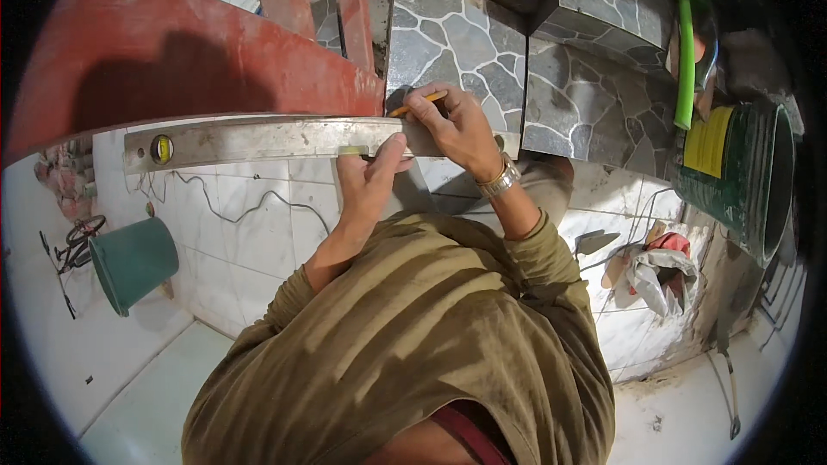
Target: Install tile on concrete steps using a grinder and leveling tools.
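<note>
One view only: head camera, worn on your head, left of side-by-side pair. Looks steeply down over your own chest and olive shirt (413,327). Wide fisheye; straight edges bow near rim, dark corners all round. Near: both your forearms rise from lower centre toward spirit level (258,139) at mid-frame, close to lens. Far: stone-pattern tiles (457,43) at top. Left: teal bucket (133,260). Right: green drum (745,172). No second view to overlap.
</note>
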### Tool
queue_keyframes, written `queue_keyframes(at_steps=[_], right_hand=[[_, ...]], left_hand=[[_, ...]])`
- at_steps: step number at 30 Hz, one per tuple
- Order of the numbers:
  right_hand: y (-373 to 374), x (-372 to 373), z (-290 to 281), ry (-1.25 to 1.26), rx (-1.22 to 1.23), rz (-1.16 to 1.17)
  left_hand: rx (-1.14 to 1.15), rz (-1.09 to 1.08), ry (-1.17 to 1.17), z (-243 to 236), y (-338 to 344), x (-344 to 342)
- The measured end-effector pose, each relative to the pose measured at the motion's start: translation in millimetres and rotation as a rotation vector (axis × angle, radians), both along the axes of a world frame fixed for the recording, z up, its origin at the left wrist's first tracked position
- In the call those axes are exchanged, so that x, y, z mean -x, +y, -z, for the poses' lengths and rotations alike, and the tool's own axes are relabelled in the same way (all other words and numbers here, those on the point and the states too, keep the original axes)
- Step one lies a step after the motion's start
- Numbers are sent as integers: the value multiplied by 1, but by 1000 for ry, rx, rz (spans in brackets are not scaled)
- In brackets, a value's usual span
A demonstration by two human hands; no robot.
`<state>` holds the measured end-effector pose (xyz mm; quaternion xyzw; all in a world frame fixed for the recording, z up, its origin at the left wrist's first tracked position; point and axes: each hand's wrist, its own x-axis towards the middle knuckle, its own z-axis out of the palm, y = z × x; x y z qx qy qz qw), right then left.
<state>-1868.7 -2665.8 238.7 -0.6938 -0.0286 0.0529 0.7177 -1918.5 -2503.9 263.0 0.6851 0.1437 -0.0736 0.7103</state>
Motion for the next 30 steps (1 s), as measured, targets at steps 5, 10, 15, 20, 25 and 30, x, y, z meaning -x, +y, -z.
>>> queue_keyframes(at_steps=[5, 10, 15, 20, 25, 30], right_hand=[[-42, 5, 30, 60, 32, -15], [-14, 3, 4, 19, -36, -32], [-18, -5, 12, 28, -67, -105], [-97, 19, 10, -11, 318, -2], [-87, 58, -4, -53, 55, 194], [-52, 95, -22, -406, 584, 89]], left_hand=[[-16, 1, 18, -6, -2, -1], [15, -18, -5, -8, -6, 1], [7, 9, -14, -5, -5, 1], [6, 17, -53, 0, 0, 2], [4, 25, -67, -6, -2, 8], [-31, -33, -157, -18, 8, 35]])
